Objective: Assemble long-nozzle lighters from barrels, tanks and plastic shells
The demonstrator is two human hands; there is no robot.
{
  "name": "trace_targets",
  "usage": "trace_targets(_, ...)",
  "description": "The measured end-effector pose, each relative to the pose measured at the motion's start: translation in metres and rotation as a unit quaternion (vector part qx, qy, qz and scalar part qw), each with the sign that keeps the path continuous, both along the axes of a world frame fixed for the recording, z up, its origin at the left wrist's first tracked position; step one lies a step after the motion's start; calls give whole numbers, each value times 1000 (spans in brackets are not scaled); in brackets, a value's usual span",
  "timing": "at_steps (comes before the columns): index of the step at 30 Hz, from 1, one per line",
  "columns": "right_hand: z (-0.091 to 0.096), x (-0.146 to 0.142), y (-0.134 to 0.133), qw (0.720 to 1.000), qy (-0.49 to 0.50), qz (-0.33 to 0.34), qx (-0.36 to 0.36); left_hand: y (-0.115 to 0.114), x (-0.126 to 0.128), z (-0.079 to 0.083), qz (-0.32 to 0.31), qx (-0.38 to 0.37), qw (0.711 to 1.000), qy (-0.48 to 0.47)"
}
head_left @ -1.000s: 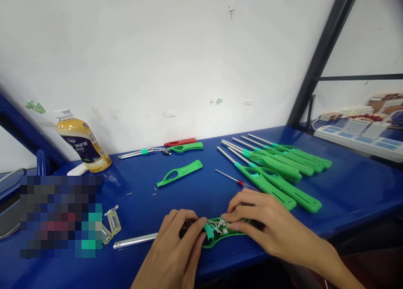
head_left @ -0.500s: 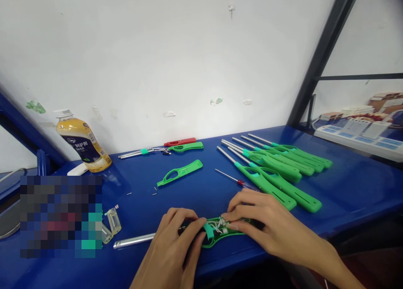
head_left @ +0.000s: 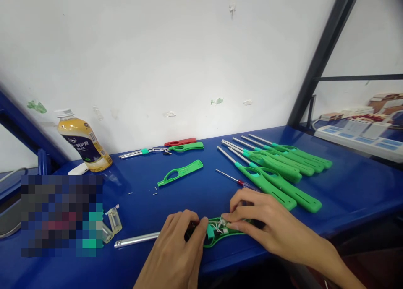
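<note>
An opened long-neck gas lighter (head_left: 217, 242) lies near the table's front edge. Its green half-shell shows white wires and a teal trigger (head_left: 210, 231), and its silver tube (head_left: 137, 240) points left. My left hand (head_left: 176, 247) is closed around the neck end, thumb and forefinger close to the trigger; the part under the fingers is hidden. With thumb and forefinger, my right hand (head_left: 264, 215) pinches a small whitish part (head_left: 223, 220) inside the shell. Behind lies a loose green half-shell (head_left: 181, 173), and a screwdriver (head_left: 237, 181) rests beyond my right hand.
Several assembled green lighters (head_left: 267, 175) lie at the right. A drink bottle (head_left: 84, 142) stands at the back left, with clear fuel tanks (head_left: 114, 220) in front. Small screws (head_left: 155, 191) lie mid-table. Spare tubes (head_left: 135, 152) and a red shell (head_left: 181, 141) are by the wall.
My left hand has shifted slightly right along the lighter, its fingers now closer together. My right hand keeps its pinch almost in place.
</note>
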State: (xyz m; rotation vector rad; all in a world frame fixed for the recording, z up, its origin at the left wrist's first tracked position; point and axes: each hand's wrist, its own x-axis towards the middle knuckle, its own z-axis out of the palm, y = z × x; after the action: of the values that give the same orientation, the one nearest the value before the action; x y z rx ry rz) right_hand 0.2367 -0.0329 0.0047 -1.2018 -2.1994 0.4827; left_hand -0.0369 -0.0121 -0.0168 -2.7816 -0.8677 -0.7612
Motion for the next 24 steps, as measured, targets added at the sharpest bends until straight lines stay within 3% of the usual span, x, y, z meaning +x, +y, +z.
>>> trace_targets(17, 4, 0, -4, 999, -1, -15, -34, 0, 6, 0, 15, -40, 999, -7)
trace_targets(21, 5, -1, -2, 999, -5, -16, -37, 0, 10, -5, -14, -28, 999, -24)
trace_targets(24, 4, -1, -1, 999, -10, -19, -42, -3, 11, -3, 2, -58, 998, -25)
